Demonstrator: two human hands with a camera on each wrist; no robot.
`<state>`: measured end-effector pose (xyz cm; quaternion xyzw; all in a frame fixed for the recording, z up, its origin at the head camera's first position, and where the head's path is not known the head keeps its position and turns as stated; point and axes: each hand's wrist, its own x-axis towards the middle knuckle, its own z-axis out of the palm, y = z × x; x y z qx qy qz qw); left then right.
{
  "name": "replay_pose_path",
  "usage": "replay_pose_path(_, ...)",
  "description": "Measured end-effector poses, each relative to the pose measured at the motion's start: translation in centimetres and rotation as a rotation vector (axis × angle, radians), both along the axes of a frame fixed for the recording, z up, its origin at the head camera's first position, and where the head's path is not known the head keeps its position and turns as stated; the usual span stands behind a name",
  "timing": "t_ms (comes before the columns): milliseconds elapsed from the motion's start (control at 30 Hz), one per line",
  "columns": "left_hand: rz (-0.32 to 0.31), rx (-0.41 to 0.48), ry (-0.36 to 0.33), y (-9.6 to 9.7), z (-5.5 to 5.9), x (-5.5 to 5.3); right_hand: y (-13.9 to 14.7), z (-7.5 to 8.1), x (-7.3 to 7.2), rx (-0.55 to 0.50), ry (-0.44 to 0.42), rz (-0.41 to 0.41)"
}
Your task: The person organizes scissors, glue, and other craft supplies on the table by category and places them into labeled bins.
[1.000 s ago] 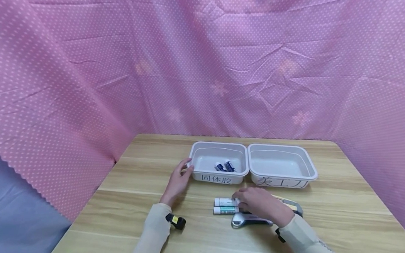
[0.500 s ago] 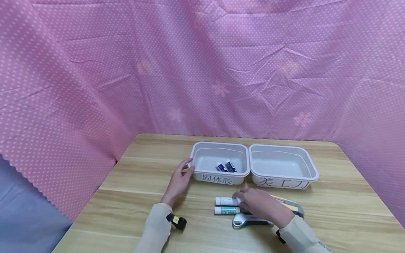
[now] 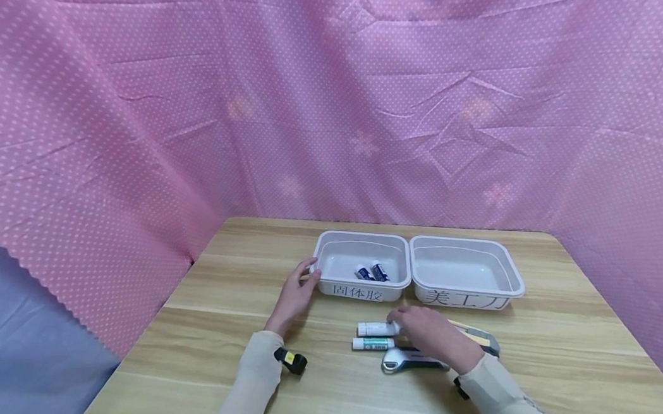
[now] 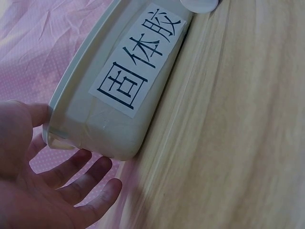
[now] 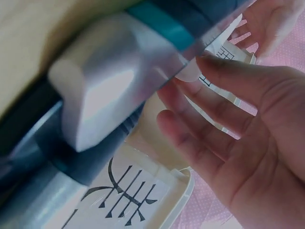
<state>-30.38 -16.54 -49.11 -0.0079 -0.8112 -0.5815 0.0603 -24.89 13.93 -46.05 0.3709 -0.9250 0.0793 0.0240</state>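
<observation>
My left hand (image 3: 294, 296) holds the left end of a white plastic box (image 3: 390, 294). In the left wrist view the thumb is at the rim (image 4: 49, 125), the other fingers spread along the end wall. Two short blue-and-white glue sticks (image 3: 380, 271) lie inside that box. With thumb and fingertips, my right hand (image 3: 433, 334) pinches the right end of a white glue stick (image 3: 375, 329) in front of the boxes. Close beside it lies a green-labelled glue stick (image 3: 372, 344). A grey-and-black utility knife (image 3: 400, 358) and a yellow-and-grey one (image 3: 480, 336) lie partly under the right hand.
A second white box (image 3: 467, 281) stands to the right, against the first, with nothing in it. Both boxes carry Chinese labels on their front walls. A pink dotted curtain (image 3: 314, 107) hangs behind the wooden table (image 3: 203, 341).
The white glue stick has slid slightly right with my right hand. My left hand stays at the box's end. The head view has shifted a little.
</observation>
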Motion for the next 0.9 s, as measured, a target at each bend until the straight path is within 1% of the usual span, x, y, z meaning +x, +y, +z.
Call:
replay_pose_path(133,0.003,0.003,-0.007,0.0,0.08,0.03,0.02,-0.03,0.02,-0.022,0.0,0.008)
replay_pose_path(267,0.002,0.008,0.0,0.05,0.12,0.08,-0.09,-0.22,-0.06,-0.035,0.025,0.031)
replay_pose_path(567,-0.008,0.006,-0.003,-0.07,-0.31,-0.12,-0.2,-0.39,-0.2,-0.019,0.047,0.038)
replay_pose_path(733,-0.006,0.002,-0.015,-0.06,-0.12,0.0,-0.13,-0.54,-0.29,-0.011,0.077,0.053)
replay_pose_path(900,-0.004,0.005,-0.029,0.03,-0.11,-0.03,0.21,-0.69,-0.38,-0.014,0.075,0.054)
